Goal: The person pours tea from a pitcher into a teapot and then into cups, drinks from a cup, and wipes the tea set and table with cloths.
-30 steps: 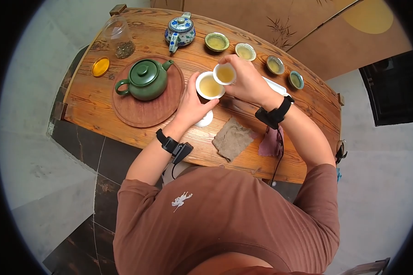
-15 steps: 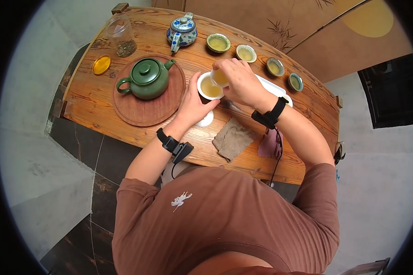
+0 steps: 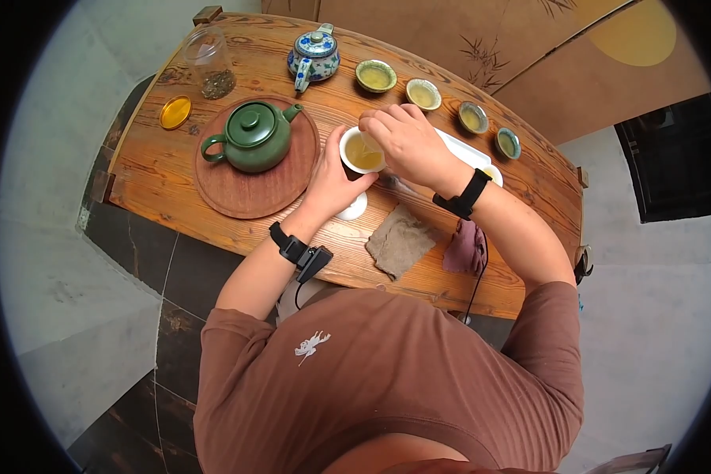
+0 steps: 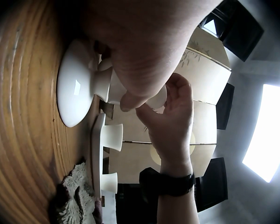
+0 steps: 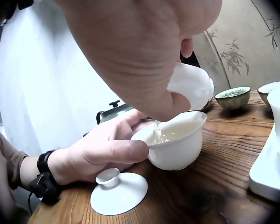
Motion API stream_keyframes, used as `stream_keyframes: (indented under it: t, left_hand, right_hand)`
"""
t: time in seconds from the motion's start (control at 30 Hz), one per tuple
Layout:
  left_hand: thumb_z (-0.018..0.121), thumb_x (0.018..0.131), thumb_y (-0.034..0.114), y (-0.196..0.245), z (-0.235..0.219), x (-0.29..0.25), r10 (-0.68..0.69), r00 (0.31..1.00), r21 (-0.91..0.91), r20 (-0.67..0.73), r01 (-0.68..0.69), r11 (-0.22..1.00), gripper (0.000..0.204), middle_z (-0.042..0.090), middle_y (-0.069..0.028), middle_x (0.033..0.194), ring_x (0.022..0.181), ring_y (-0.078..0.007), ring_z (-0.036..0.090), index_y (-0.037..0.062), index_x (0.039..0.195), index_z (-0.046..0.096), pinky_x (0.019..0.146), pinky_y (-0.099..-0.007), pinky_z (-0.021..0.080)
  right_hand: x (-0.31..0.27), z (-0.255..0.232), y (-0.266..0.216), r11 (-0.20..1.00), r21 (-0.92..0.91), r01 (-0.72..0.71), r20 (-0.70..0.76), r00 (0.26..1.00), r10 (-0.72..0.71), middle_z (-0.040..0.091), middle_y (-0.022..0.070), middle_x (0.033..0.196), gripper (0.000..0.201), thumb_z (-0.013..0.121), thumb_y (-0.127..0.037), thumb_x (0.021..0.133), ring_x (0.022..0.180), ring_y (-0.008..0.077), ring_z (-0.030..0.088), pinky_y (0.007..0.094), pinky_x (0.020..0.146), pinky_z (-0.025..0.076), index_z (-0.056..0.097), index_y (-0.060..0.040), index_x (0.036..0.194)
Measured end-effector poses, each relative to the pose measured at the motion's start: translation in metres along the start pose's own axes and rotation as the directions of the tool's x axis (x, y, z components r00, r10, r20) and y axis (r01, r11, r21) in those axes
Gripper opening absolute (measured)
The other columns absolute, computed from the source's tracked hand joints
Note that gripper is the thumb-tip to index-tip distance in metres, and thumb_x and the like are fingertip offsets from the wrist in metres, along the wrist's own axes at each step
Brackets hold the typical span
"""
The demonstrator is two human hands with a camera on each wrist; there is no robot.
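Note:
A white gaiwan bowl point(image 5: 177, 154) with pale tea inside is held by my left hand point(image 3: 336, 180), its thumb at the near rim and its fingers round the far side. Above it my right hand point(image 3: 415, 146) grips a small white cup point(image 5: 190, 86), tipped steeply. From the cup a thin stream of tea point(image 5: 157, 130) runs down into the bowl; in the head view the right fingers cover most of the cup. The white gaiwan lid point(image 5: 119, 199) lies on the table, knob up, close below the left hand.
Left of the hands, a green teapot point(image 3: 253, 141) stands on a round wooden board point(image 3: 221, 197). Behind are a blue-and-white teapot point(image 3: 314, 57) and several tea-filled cups, one a green bowl-shaped cup point(image 3: 375, 77). A white tray point(image 3: 460, 148) and a grey-brown cloth point(image 3: 403, 241) lie to the right.
The right hand has tipped the small cup over the bowl, and tea now pours from it. The left hand keeps holding the bowl in nearly the same place.

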State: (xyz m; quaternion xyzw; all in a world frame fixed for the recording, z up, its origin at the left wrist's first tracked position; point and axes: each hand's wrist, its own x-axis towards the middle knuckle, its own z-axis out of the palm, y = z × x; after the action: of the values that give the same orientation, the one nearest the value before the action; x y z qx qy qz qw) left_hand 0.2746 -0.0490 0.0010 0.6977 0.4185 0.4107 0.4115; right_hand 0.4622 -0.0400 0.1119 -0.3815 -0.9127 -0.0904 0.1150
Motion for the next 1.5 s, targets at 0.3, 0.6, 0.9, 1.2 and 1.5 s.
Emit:
stream_keyframes:
  t: [0.3, 0.6, 0.9, 1.2, 1.5]
  left_hand:
    - [0.088, 0.08, 0.026, 0.0, 0.0, -0.001, 0.009, 1.0, 0.015, -0.009, -0.009, 1.0, 0.1, 0.051, -0.027, 0.144, 0.135, -0.042, 0.053, 0.0021, 0.155, 0.026, 0.112, -0.0492, 0.045]
    - [0.088, 0.08, 0.027, -0.002, 0.0, -0.001, -0.006, 1.0, 0.028, 0.007, 0.006, 1.0, 0.102, 0.049, -0.0293, 0.146, 0.137, -0.0437, 0.051, 0.0025, 0.156, 0.024, 0.113, -0.0496, 0.045]
    - [0.091, 0.078, 0.028, -0.006, 0.0, -0.002, 0.006, 1.0, 0.049, 0.006, -0.006, 0.999, 0.108, 0.048, -0.0303, 0.149, 0.139, -0.045, 0.05, 0.0031, 0.158, 0.022, 0.113, -0.0492, 0.044]
    - [0.09, 0.079, 0.029, -0.002, 0.0, -0.001, -0.028, 1.0, 0.049, 0.013, 0.027, 0.998, 0.107, 0.049, -0.0301, 0.149, 0.139, -0.0443, 0.05, 0.002, 0.158, 0.022, 0.114, -0.049, 0.044]
    - [0.087, 0.081, 0.025, -0.009, 0.003, 0.0, 0.027, 1.0, 0.009, 0.005, -0.027, 1.0, 0.103, 0.05, -0.0275, 0.148, 0.139, -0.04, 0.051, -0.0015, 0.157, 0.023, 0.115, -0.0468, 0.043]
  right_hand:
    - [0.002, -0.003, -0.002, 0.991, -0.111, 0.071, 0.02, 0.997, -0.069, 0.065, 0.0025, 0.124, 0.041, 0.071, -0.014, 0.083, 0.116, 0.022, 0.06, 0.0377, 0.099, 0.044, 0.059, -0.01, 0.122]
    - [0.003, 0.0, -0.005, 0.945, -0.26, 0.2, 0.032, 0.98, -0.198, 0.064, 0.0004, 0.124, 0.034, 0.067, -0.019, 0.086, 0.12, 0.0194, 0.058, 0.0359, 0.1, 0.046, 0.06, -0.0118, 0.118]
    - [-0.005, 0.01, -0.013, 0.856, -0.43, 0.287, -0.053, 0.938, -0.342, 0.063, -0.0004, 0.127, 0.026, 0.064, -0.023, 0.087, 0.123, 0.0166, 0.056, 0.034, 0.098, 0.046, 0.063, -0.0156, 0.112]
    - [-0.002, 0.01, -0.016, 0.92, -0.319, 0.228, 0.043, 0.973, -0.226, 0.064, 0.0013, 0.128, 0.028, 0.064, -0.02, 0.087, 0.122, 0.0192, 0.057, 0.0355, 0.1, 0.045, 0.065, -0.015, 0.114]
    - [-0.017, -0.012, 0.006, 0.81, 0.435, -0.393, -0.117, 0.868, 0.483, 0.066, 0.0133, 0.117, 0.047, 0.079, -0.008, 0.072, 0.112, 0.0342, 0.065, 0.0427, 0.094, 0.052, 0.061, -0.0067, 0.115]
